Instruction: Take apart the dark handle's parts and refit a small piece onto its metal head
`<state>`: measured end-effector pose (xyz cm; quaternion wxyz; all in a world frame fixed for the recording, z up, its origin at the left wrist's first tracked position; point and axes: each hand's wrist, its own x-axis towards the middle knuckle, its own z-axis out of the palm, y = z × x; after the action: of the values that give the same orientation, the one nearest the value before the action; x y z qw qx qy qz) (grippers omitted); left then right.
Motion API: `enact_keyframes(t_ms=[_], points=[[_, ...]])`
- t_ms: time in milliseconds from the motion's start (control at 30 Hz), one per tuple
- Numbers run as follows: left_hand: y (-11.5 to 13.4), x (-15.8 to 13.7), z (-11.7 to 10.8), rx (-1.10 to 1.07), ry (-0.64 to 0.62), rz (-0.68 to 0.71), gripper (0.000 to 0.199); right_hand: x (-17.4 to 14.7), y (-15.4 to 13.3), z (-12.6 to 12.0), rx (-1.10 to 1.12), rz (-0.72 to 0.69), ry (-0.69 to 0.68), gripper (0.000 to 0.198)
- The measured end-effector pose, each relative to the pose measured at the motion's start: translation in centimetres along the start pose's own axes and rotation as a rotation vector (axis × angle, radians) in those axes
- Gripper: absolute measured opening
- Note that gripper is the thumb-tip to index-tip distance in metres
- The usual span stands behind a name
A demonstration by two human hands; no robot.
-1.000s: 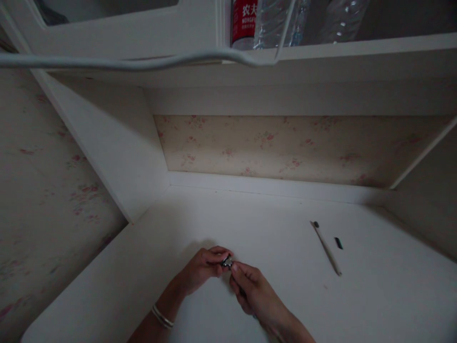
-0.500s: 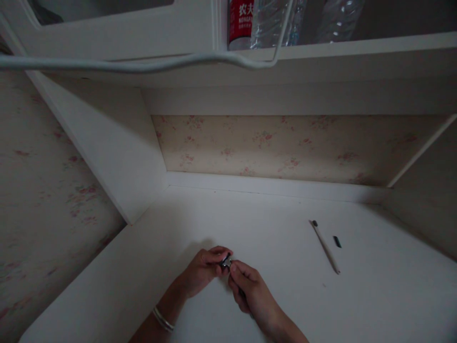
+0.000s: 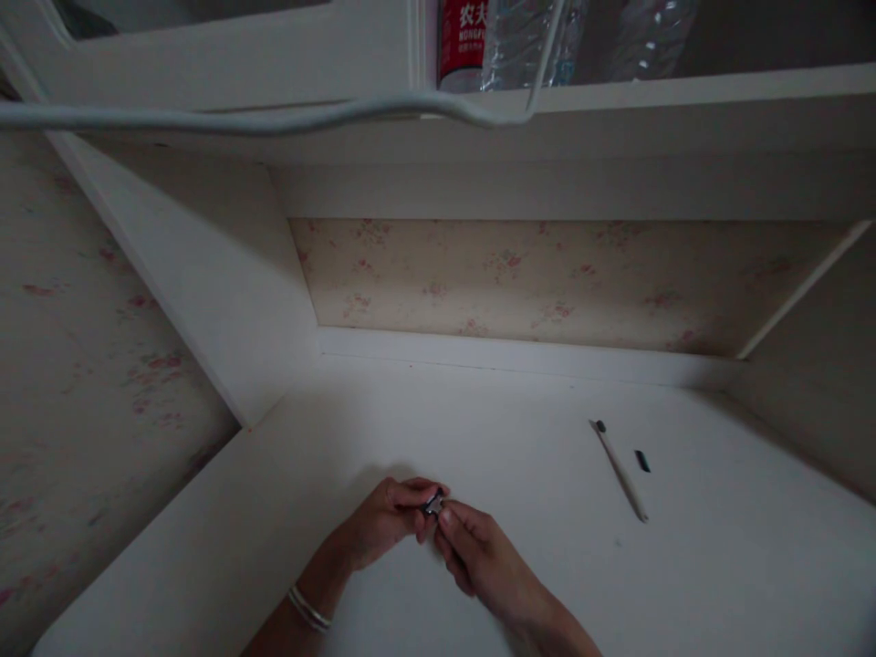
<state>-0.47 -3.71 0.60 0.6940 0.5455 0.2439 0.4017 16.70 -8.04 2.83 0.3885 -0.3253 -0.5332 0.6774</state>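
Note:
Over the white desktop, my left hand [image 3: 387,522] pinches a small dark and silvery metal piece [image 3: 433,503] between thumb and fingers. My right hand [image 3: 483,549] meets it from the other side, its thumb and forefinger closed on the near edge of the same piece. The fingers cover much of this piece, and its exact kind cannot be made out. To the right lies a thin pale stick like a pencil [image 3: 621,474], with a small dark bit [image 3: 600,426] at its far end. Beside it rests a short dark strip [image 3: 641,461].
The white desktop [image 3: 438,411] meets a back wall with flowered paper and a slanting white side panel [image 3: 212,274]. Overhead, a shelf holds a red-labelled bottle [image 3: 463,41] and clear plastic bottles [image 3: 520,46]. A pale bent rod [image 3: 274,119] crosses in front.
Both hands stay together at nearly the same place. The metal piece has turned slightly in the fingers. The view has shifted a little.

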Motion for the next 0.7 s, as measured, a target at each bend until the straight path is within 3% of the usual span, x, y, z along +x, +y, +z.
enact_keyframes(t_ms=[100,267,700], points=[[0.1,0.0,0.0,-0.019,0.014,-0.055,0.024,0.1,0.4,0.3,-0.084,-0.034,0.043,0.047],[-0.3,0.2,-0.2,-0.075,0.004,0.034,0.027,0.1,-0.2,0.2,-0.106,-0.03,0.034,0.048],[-1.4,0.3,-0.3,-0.182,0.004,0.086,0.035,0.3,0.0,0.0,0.159,0.016,0.038,0.044]])
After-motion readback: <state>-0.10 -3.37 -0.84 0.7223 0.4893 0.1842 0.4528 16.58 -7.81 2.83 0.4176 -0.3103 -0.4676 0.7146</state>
